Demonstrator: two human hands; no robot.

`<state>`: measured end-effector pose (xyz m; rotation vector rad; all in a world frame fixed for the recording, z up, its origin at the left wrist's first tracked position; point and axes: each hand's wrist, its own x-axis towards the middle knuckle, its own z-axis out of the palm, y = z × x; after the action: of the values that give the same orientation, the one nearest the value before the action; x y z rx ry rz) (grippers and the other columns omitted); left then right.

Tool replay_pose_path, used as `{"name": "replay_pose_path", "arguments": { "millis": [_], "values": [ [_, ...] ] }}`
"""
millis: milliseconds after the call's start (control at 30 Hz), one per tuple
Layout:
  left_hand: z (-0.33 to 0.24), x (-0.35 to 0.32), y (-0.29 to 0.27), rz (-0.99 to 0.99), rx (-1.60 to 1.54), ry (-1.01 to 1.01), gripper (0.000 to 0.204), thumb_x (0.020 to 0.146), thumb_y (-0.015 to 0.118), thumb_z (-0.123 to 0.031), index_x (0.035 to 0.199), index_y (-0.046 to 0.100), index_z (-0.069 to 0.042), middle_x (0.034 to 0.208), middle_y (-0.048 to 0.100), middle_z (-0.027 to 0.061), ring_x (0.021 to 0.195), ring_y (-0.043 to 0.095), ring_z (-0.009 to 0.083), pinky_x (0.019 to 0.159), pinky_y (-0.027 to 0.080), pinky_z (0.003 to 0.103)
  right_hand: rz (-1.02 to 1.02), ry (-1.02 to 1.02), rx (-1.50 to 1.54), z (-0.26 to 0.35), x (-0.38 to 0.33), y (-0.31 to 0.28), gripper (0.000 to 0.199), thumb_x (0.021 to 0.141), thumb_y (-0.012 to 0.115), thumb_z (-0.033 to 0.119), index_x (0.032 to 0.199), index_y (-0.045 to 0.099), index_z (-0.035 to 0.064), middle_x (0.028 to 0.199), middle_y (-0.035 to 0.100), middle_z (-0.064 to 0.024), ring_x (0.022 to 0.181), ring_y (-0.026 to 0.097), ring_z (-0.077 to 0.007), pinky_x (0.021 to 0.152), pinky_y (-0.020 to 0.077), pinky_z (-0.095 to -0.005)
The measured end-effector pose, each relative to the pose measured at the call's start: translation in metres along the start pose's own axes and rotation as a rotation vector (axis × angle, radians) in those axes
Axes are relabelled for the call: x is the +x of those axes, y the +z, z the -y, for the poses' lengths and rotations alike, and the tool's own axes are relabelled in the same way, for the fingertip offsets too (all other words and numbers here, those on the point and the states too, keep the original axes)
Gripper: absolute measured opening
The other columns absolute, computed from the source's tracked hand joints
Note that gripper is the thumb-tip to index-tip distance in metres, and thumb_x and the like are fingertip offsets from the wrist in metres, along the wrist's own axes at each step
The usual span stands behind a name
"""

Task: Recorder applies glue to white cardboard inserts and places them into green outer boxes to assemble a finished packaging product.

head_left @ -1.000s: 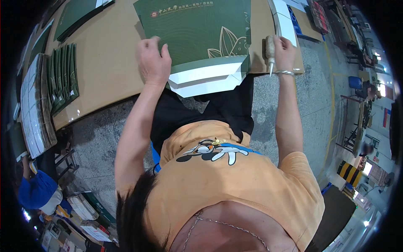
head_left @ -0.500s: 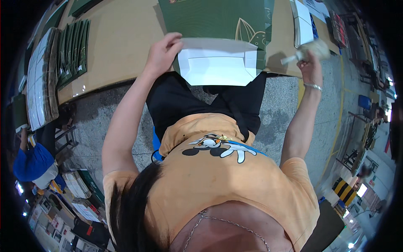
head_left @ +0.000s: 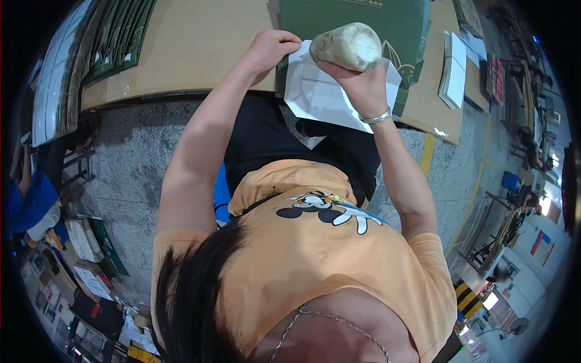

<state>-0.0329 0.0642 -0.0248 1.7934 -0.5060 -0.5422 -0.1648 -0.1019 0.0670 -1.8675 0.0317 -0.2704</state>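
A flat dark green box blank point(head_left: 357, 24) with a white folded flap point(head_left: 321, 97) lies on the tan worktable point(head_left: 200, 48), its flap hanging over the table's near edge. My left hand point(head_left: 272, 51) presses on the flap's left corner, fingers closed on its edge. A bracelet circles the wrist of my right hand point(head_left: 357, 81), which is raised over the flap and grips a rounded whitish block point(head_left: 348, 45) like a smoothing tool.
Stacks of green flat sheets point(head_left: 115, 36) lie at the table's left. A pile of white sheets point(head_left: 454, 69) sits at the right. Another person in blue point(head_left: 30, 199) is at the far left. Papers and boxes litter the floor at lower left point(head_left: 91, 260).
My right hand has swung the whitish block from the table's right side to above the white flap. The view has tilted and the box sits closer to the table edge.
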Motion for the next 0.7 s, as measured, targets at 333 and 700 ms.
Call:
{"name": "replay_pose_path", "arguments": {
  "millis": [333, 700],
  "values": [
    [-0.006, -0.006, 0.002, -0.003, 0.010, -0.051, 0.022, 0.085, 0.063, -0.017, 0.100, 0.070, -0.002, 0.090, 0.069, 0.0067, 0.084, 0.061, 0.0139, 0.079, 0.048, 0.028, 0.003, 0.031, -0.152, -0.014, 0.009, 0.005, 0.042, 0.074, 0.082, 0.017, 0.107, 0.062, 0.0010, 0.101, 0.069, -0.0081, 0.093, 0.066, -0.0166, 0.081, 0.0519, -0.0297],
    [-0.005, -0.005, 0.004, -0.032, 0.056, -0.002, 0.022, 0.085, 0.065, -0.018, 0.099, 0.070, -0.002, 0.089, 0.069, 0.0069, 0.084, 0.062, 0.0147, 0.079, 0.049, 0.028, 0.013, 0.065, -0.124, -0.015, 0.008, 0.006, 0.044, 0.072, 0.083, 0.016, 0.109, 0.063, 0.0009, 0.102, 0.069, -0.0077, 0.094, 0.066, -0.0166, 0.081, 0.0523, -0.0303]
  ]
}}
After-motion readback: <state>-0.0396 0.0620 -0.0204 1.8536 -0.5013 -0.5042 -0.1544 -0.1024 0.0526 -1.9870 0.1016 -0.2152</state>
